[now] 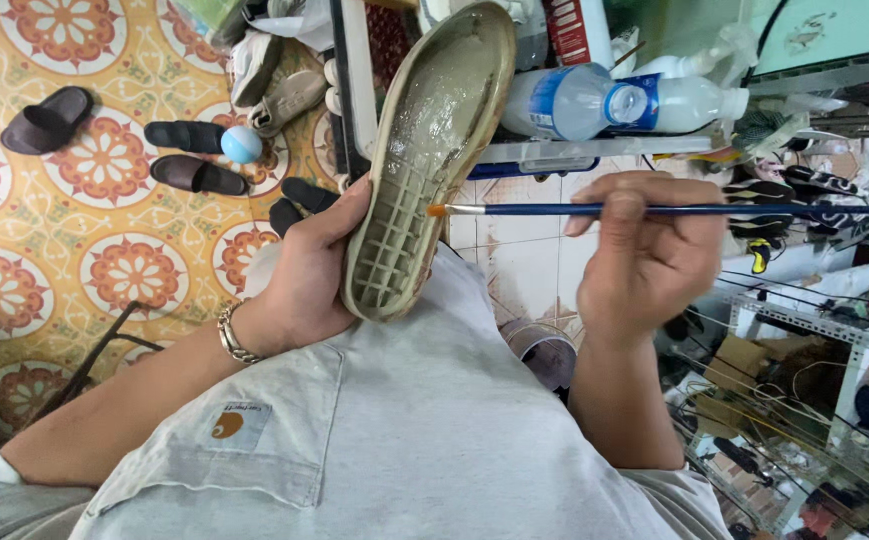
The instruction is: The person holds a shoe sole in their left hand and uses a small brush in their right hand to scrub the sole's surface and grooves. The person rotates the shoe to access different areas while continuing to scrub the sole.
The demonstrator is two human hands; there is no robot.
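Observation:
My left hand (306, 275) grips a detached shoe sole (432, 150) by its heel end, inner side facing me, showing a grid of ribs at the heel and a smooth, glossy wet-looking forepart. My right hand (644, 250) pinches a thin blue-handled paintbrush (674, 210) held level. The orange bristle tip of the brush touches the right edge of the sole near its middle. A metal bracelet (234, 335) circles my left wrist. My grey shirt (404, 430) with a chest pocket fills the lower view.
Patterned orange floor tiles (104, 250) carry dark slippers (194, 172), a small blue ball (241, 144) and worn shoes (284, 95). Plastic water bottles (594, 100) lie on a shelf. Wire racks with shoes (814, 200) stand at right. A small can (544, 355) sits below.

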